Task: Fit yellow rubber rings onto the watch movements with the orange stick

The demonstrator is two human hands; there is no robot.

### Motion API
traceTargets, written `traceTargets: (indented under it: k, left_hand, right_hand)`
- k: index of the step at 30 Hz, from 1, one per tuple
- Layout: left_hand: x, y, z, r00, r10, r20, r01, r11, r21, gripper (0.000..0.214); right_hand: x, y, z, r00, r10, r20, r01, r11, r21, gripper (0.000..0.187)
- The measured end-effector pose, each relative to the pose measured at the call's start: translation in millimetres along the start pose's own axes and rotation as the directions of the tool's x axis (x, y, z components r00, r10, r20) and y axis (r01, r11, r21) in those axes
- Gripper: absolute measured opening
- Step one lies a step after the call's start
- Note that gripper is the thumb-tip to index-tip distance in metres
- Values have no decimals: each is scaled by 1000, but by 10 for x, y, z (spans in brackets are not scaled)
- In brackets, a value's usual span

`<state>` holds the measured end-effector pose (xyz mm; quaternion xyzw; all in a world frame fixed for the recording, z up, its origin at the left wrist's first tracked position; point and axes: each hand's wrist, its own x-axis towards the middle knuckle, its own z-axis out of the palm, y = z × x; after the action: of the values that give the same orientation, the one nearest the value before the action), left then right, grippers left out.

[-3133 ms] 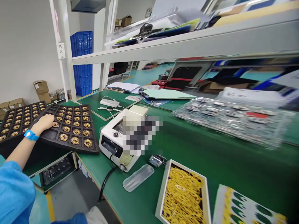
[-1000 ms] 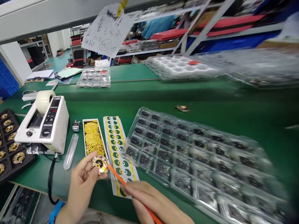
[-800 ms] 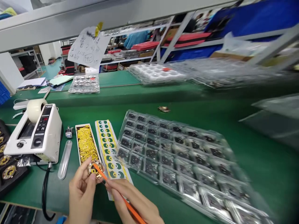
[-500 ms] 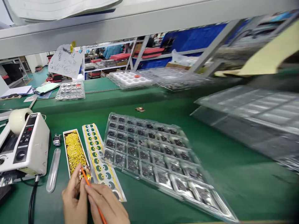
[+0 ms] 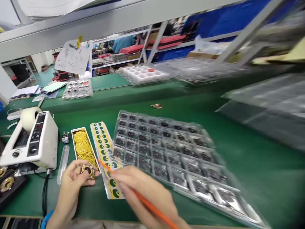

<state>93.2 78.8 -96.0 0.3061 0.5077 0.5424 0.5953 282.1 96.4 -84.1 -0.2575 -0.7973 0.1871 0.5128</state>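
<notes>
Between the thumb and fingers of my left hand [image 5: 73,181] is a small round gold-coloured part with a dark centre [image 5: 89,171]. It is held over the near end of a white box [image 5: 73,140] filled with yellow ring-shaped pieces [image 5: 83,148]. My right hand [image 5: 145,194] grips a thin orange stick [image 5: 147,203], its tip apart from the gold part and over a white-and-yellow sticker strip [image 5: 103,144] with rows of cut-outs. To the right lies a clear compartment tray [image 5: 166,149] of dark parts, partly covered by my right hand.
A white tape dispenser [image 5: 45,140] stands at the left, beside a tally counter [image 5: 65,137] and a clear plastic strip [image 5: 63,165]. A small metal part [image 5: 156,106] lies behind the tray. Stacked clear trays [image 5: 269,105] are at the right, under a grey shelf beam [image 5: 119,22].
My right hand and the orange stick have moved right, away from the gold part. My left hand still holds that part, now tilted more into view. The camera view has shifted slightly.
</notes>
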Motion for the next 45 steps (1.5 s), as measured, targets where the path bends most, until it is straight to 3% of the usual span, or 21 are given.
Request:
traceTargets:
  k: [4, 9, 13, 15, 18, 25, 29, 35, 40, 45]
  left_hand:
    - [1, 237, -24, 997, 76, -2, -75, 992, 104, 34]
    - [103, 371, -19, 982, 188, -31, -173, 947, 269, 20]
    - [290, 390, -10, 974, 224, -20, -203, 913, 355, 14]
    - [377, 383, 1, 975, 224, 1, -210, 913, 351, 13]
    - [465, 356, 32, 976, 215, 24, -211, 926, 312, 15]
    - [443, 244, 123, 978, 204, 28, -206, 957, 204, 32]
    - [376, 169, 126, 972, 229, 42, -231, 930, 286, 34]
    - [305, 83, 70, 934, 299, 194, -357, 797, 488, 36]
    - [290, 42, 56, 936, 277, 217, -351, 776, 525, 39]
    - [367, 19, -1, 936, 296, 193, -353, 766, 538, 39]
  right_hand:
    - [228, 110, -129, 997, 77, -33, -77, 997, 3, 22]
    - [384, 245, -43, 989, 146, -6, -146, 989, 16, 22]
    - [429, 298, 56, 998, 50, 28, -50, 998, -24, 37]
    - [434, 316, 134, 998, -3, 66, 5, 1000, -31, 39]
    - [412, 364, 306, 993, 19, 117, -9, 996, -85, 34]
    - [300, 515, 617, 996, -22, -82, 3, 973, -231, 14]
    - [285, 529, 631, 994, 2, -106, -28, 968, -248, 12]
    - [248, 522, 624, 989, 100, -105, -120, 971, -208, 11]
    - [253, 553, 635, 981, 182, -64, -190, 969, -159, 14]
    - [318, 530, 584, 975, 224, 5, -224, 974, 42, 15]
